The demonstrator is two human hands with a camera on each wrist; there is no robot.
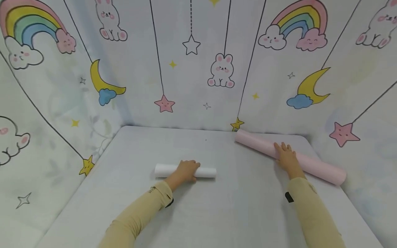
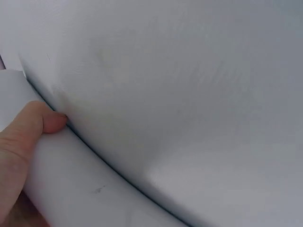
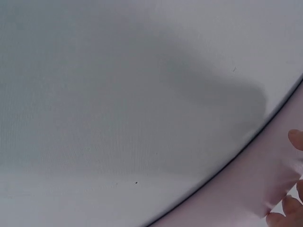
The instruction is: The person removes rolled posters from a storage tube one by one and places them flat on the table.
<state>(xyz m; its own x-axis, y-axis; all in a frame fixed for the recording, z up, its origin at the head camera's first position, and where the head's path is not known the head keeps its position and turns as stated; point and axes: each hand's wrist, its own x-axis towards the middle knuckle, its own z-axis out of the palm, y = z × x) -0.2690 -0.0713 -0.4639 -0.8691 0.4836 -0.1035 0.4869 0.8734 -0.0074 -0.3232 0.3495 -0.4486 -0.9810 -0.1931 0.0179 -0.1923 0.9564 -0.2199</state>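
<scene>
A short white roll (image 1: 165,171) lies crosswise near the middle of the table. My left hand (image 1: 186,171) grips it from above around its middle. In the left wrist view the thumb (image 2: 54,122) presses along the near side of the roll; the other fingers are mostly hidden. A longer, thicker pink roll (image 1: 322,170) lies slanted at the table's back right. My right hand (image 1: 286,158) holds it near its middle, fingers over the top. The right wrist view shows fingertips (image 3: 289,208) denting the pink surface (image 3: 236,198). What material the rolls are cannot be told.
A white-covered table (image 1: 229,213) spreads beneath both arms. Its back edge meets a printed backdrop (image 1: 192,79) with rainbows, moons, stars and rabbits. Similar printed walls stand at left and right. The right end of the pink roll reaches the table's right edge.
</scene>
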